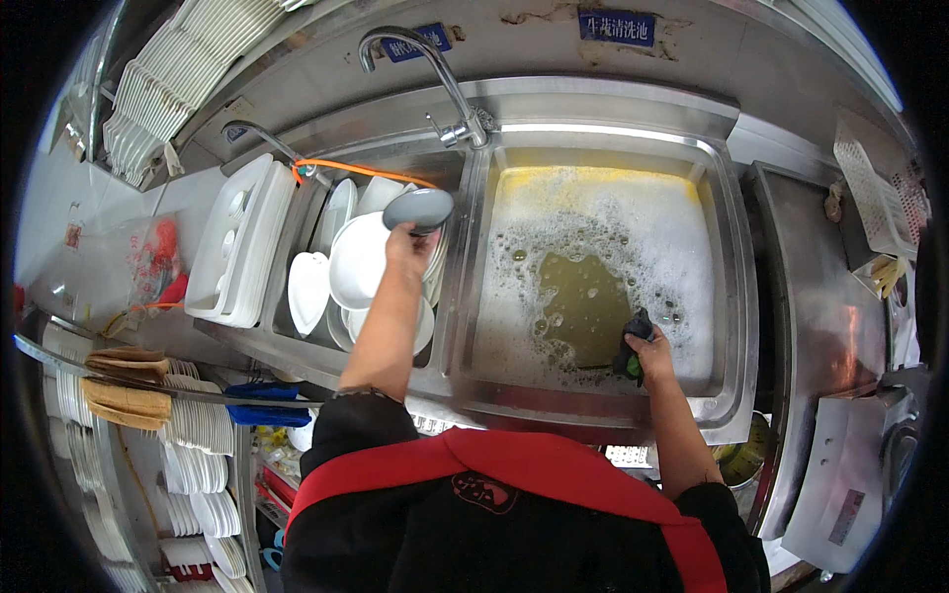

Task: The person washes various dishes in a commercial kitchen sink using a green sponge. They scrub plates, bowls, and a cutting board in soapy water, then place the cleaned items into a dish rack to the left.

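My left hand (pixel 412 248) grips a small grey bowl or dish (pixel 420 210) by its near edge, above the left sink basin, where white bowls and plates (pixel 358 259) are piled. Over the right basin, my right hand (pixel 651 353) is closed on a dark cloth (pixel 636 333) that has a green part below it. Sudsy, murky water (pixel 586 296) fills that right basin, with white foam around a brownish patch. Part of the cloth is hidden by my fingers.
A chrome faucet (pixel 460 111) rises behind the divider, and an orange hose (pixel 363 169) crosses the left basin's back. Stacked white trays (pixel 245 244) stand at the left. Plates fill racks at upper left and lower left. A steel counter (pixel 815 296) adjoins the right side.
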`<state>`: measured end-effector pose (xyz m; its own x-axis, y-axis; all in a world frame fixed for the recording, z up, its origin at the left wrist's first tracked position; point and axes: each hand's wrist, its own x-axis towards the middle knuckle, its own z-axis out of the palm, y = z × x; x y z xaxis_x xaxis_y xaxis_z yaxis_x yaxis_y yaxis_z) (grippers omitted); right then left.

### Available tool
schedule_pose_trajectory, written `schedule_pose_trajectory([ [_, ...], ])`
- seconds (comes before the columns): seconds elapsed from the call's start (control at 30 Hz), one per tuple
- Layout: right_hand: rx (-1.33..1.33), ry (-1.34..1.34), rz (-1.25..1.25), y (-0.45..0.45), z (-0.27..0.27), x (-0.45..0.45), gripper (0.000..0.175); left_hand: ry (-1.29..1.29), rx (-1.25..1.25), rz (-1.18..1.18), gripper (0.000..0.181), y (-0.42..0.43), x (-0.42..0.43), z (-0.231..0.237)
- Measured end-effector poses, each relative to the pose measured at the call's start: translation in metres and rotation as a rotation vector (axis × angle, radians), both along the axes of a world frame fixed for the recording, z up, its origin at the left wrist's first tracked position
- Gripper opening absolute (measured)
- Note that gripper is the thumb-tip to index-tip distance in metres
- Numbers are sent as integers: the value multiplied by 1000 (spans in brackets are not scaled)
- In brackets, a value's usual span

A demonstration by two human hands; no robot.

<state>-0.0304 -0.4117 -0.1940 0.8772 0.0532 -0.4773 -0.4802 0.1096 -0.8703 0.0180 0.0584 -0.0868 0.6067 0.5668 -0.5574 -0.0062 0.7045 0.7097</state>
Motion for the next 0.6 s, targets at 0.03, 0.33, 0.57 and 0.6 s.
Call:
schedule_pose_trajectory([
  [0.03, -16, 5, -6, -3, -1, -1, 36, -53, 76, -6, 26, 18, 3, -5],
  [0.33, -101, -7, -75, -19, -14, -9, 24, 246, 688, 75, 73, 87, 49, -41],
  [0.57, 21, -10, -145, -24, 5, -12, 26, 221, 1236, 66, 55, 71, 70, -51],
  [0.6, 1, -18, -150, -25, 8, -14, 28, 273, 1380, 73, 51, 57, 72, -41],
])
